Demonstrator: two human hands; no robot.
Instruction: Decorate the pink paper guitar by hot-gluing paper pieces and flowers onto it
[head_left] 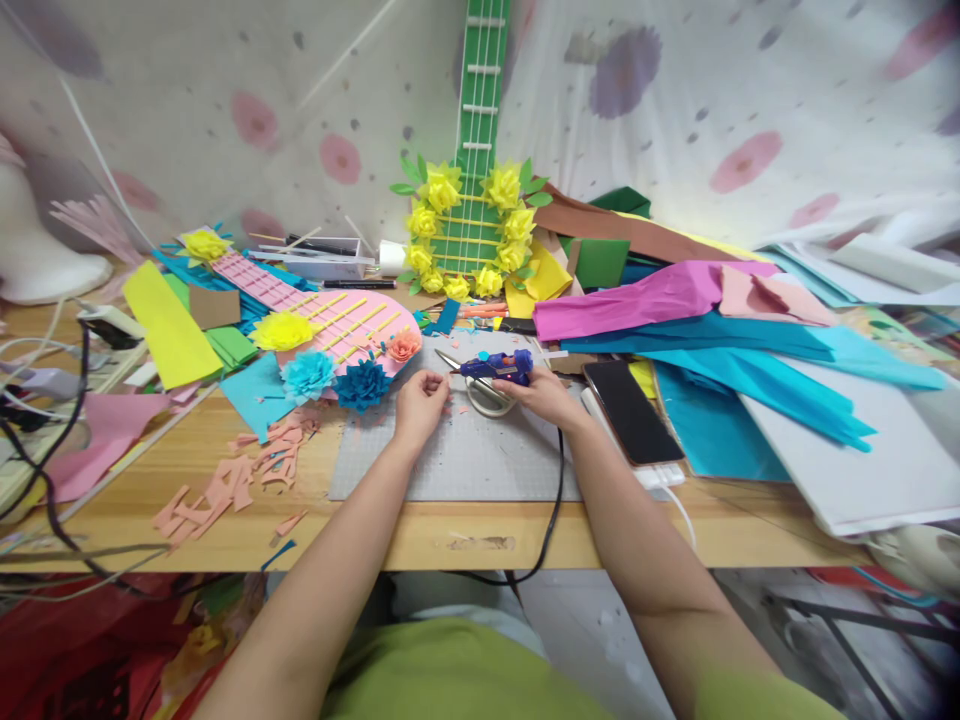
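Note:
My right hand [541, 395] grips a blue glue gun [499, 368] over the grey cutting mat [465, 455], its nozzle aimed left. A black cord [556, 500] runs from the gun down over the table edge. My left hand [421, 400] is pinched shut just left of the nozzle, on something too small to make out. Scissors [450, 362] and a roll of tape [491, 395] lie right behind the hands. A pink paper guitar [330, 320] with yellow, blue and orange paper flowers lies to the left.
A green paper guitar [472, 200] ringed with yellow flowers leans against the back cloth. A phone [631, 410] lies right of the mat. Pink, blue and white paper sheets [750, 340] pile at right. Pink scraps [225, 490] and cables [45, 440] cover the left.

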